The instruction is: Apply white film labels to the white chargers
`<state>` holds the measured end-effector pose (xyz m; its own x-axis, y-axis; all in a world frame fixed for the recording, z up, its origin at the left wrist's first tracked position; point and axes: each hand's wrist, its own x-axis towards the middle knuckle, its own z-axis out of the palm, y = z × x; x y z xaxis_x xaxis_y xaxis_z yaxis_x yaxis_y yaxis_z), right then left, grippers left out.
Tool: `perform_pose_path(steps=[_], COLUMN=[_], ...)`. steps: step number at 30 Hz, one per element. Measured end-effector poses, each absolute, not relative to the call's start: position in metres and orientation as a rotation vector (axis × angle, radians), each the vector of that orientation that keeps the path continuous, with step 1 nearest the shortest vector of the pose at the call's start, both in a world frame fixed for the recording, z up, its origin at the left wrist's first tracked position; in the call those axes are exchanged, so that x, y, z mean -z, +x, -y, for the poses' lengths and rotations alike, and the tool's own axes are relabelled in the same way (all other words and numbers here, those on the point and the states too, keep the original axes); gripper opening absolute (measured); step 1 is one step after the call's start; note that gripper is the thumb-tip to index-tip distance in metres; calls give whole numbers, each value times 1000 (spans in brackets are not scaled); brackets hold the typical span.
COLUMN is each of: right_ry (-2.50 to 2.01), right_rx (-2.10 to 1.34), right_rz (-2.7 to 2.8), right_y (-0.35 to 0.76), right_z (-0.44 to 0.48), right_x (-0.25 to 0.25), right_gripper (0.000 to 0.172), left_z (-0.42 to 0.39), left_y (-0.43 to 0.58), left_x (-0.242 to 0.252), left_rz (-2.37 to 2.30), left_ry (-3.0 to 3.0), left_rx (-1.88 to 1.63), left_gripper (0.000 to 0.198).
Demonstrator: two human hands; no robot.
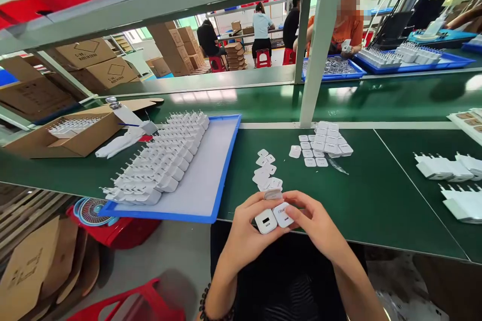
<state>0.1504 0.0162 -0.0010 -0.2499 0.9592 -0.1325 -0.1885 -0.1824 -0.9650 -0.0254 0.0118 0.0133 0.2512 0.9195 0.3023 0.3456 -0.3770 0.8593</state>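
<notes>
My left hand [246,228] is closed around a white charger plug [265,221], its port face turned up. My right hand [314,220] pinches a second white charger [282,214] pressed against the first, right at the near edge of the green table [376,200]. Just beyond my fingers lies a small heap of white square stickers or caps [266,170]. A blue tray [222,180] to the left holds rows of white chargers [161,160] with prongs up.
More white pieces are stacked by the grey post [326,143]. Finished chargers lie at the far right [448,168]. A cardboard box [71,135] sits at the left. Another worker in orange [348,25] sits across the line; others sit behind. A red bin [113,228] stands below.
</notes>
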Motion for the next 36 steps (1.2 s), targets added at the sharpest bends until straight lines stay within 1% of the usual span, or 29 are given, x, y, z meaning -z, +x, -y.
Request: perform_pose_path(steps=[2, 4, 6, 8, 10, 15, 18, 22, 23, 27, 29, 32, 34, 36], right_ry=[-1237, -1324, -1274, -1190, -1141, -1155, -1167, -1140, -1137, -1097, -1083, -1127, -1166, -1177], right_rx=[-1386, -1248, -1319, -1465, -1533, -1447, -1443, -1492, -1483, -1434, -1368, -1158, -983, -891], right_rz=[1261, 1351, 1371, 1316, 1261, 1291, 1217, 1135, 1140, 1281, 1401, 1535, 1538, 1468], right_y=[153, 153, 153, 152, 153, 159, 162, 163, 163, 165, 167, 171, 172, 172], right_z=[-20, -27, -34, -39, -41, -37, -36, -36, -36, -32, -30, -28, -26, -24], right_x=[-6, -11, -14, -13, -12, -8, -6, -2, -2, -3, -5, -8, -9, -10], right_gripper=[37, 31, 21, 22, 22, 21, 18, 29, 29, 23, 21, 17, 14, 13], left_z=[-14, -14, -13, -11, -10, -5, -3, -4, -4, -7, -8, -8, -6, -5], left_y=[-28, -30, -29, -27, -26, -21, -18, -17, -17, -20, -20, -19, -16, -11], left_x=[-16, -18, -19, -19, -17, -11, -8, -8, -8, -14, -14, -10, -7, -5], left_rz=[-1160, -1139, -1102, -1083, -1080, -1060, -1050, -1045, -1039, -1012, -1018, -1024, -1035, -1041], left_ry=[1831, 1838, 1839, 1817, 1771, 1647, 1593, 1597, 1610, 1655, 1672, 1683, 1677, 1670], left_rx=[-998, -905, -847, -832, -842, -927, -927, -905, -894, -800, -768, -786, -830, -885], left_gripper=[41, 42, 39, 37, 37, 42, 43, 43, 44, 44, 43, 43, 44, 46])
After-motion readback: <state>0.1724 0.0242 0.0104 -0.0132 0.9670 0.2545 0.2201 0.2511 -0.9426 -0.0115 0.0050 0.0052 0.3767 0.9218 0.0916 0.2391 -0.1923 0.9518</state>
